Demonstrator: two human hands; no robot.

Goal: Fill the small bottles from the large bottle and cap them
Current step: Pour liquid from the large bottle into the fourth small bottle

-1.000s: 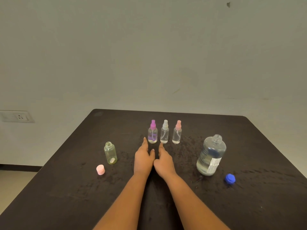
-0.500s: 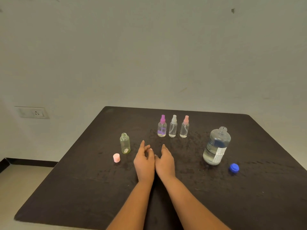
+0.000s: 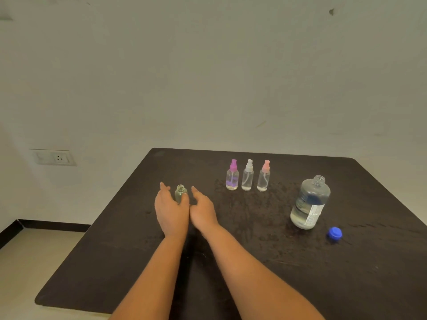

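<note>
A small green bottle (image 3: pixel 181 192) stands uncapped on the dark table (image 3: pixel 265 250), left of centre. My left hand (image 3: pixel 171 210) cups it, fingers on its left and the thumb against its front; no firm grip shows. My right hand (image 3: pixel 203 211) lies open just right of it, empty. Three capped spray bottles stand in a row behind: purple (image 3: pixel 232 179), white (image 3: pixel 247 179), pink (image 3: pixel 263 179). The large clear bottle (image 3: pixel 309 204) stands uncapped at the right, with its blue cap (image 3: pixel 334 234) beside it. The small pink cap is hidden behind my left hand.
The table's left edge (image 3: pixel 97 227) runs close to the green bottle, with floor below it. A wall socket (image 3: pixel 54 157) sits on the wall at the left. Wet specks cover the table between the spray bottles and the large bottle.
Both hands have slid left from the table's middle to the green bottle, and the left hand has spread around it. The pink cap is now covered. The camera also turned left.
</note>
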